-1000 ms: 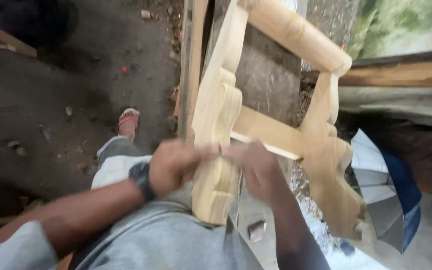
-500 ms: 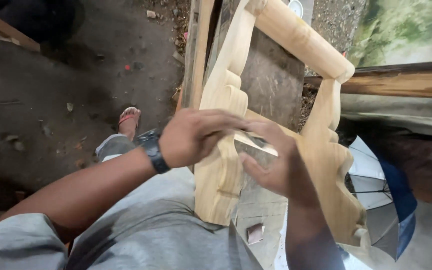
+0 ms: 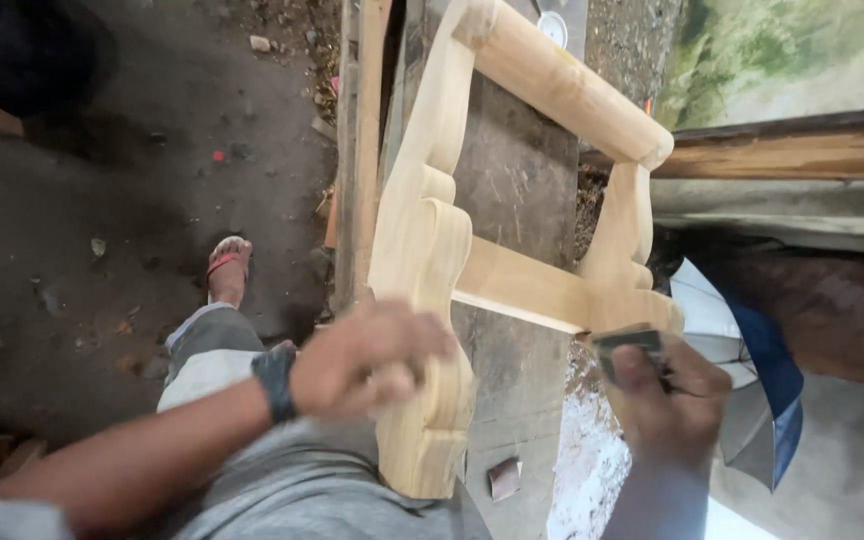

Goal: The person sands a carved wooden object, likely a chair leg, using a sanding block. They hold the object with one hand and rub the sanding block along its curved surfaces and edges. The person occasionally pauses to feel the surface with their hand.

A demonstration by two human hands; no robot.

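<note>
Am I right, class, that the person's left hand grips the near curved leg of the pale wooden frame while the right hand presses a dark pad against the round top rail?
Not quite. In the head view the right hand presses the dark pad against the far curved leg, not the round top rail. The left hand does grip the near curved leg.

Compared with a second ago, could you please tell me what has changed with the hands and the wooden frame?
The right hand left the scalloped left rail and moved to the frame's right rail, pressing a small dark sanding piece there. The left hand slid lower on the left rail, keeping its grip. The carved wooden frame stayed leaning on the workbench; the foot in a sandal did not shift.
</note>
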